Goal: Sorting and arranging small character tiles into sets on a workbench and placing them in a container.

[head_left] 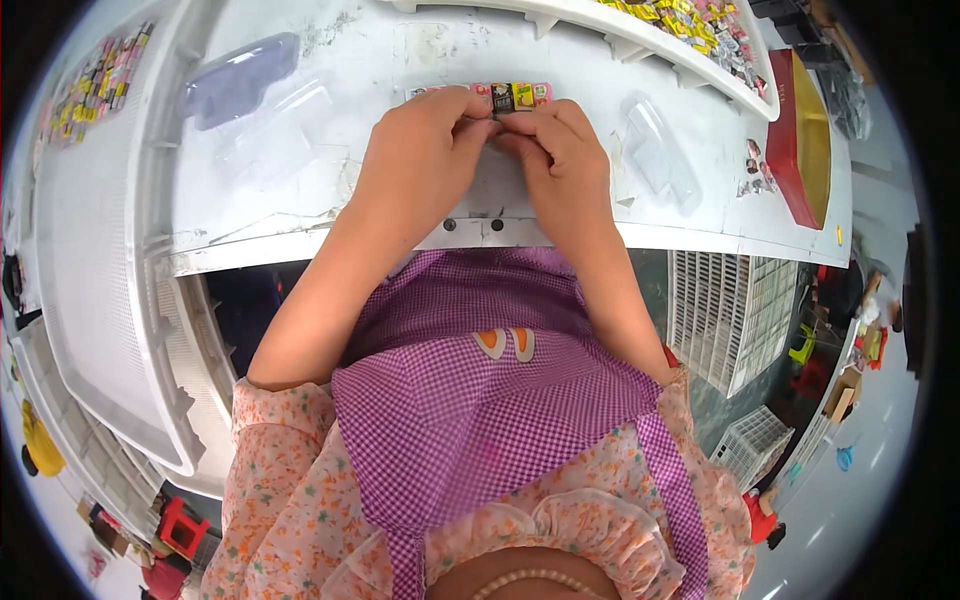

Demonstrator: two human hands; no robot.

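Two hands at work here, the left (425,140) and the right (570,140), meeting over the middle of the tabletop (350,55), in from its near edge. Fingers curled, tips bunched together; whether they're pinching anything I can't tell, it's too small and too hidden.

Just beyond the fingertips lies the row (523,97) of little packets, running parallel to the near edge. I count four plainly: pink, black, yellow, pink; the left hand covers part of the row, so no full total.

Three plastic covers now: two toward the left edge, one bluish (243,82) and one clear (270,130), and a third, the right cover (660,155), beyond the right hand. By the right edge, one red box (790,140), gold inside, with a few loose packets (755,170) near it, too small to count surely.

Two big white trays: one at the far right corner (580,25), one along the left edge (90,230), both bearing packets past counting. And two dark round spots (497,225) on the near edge!
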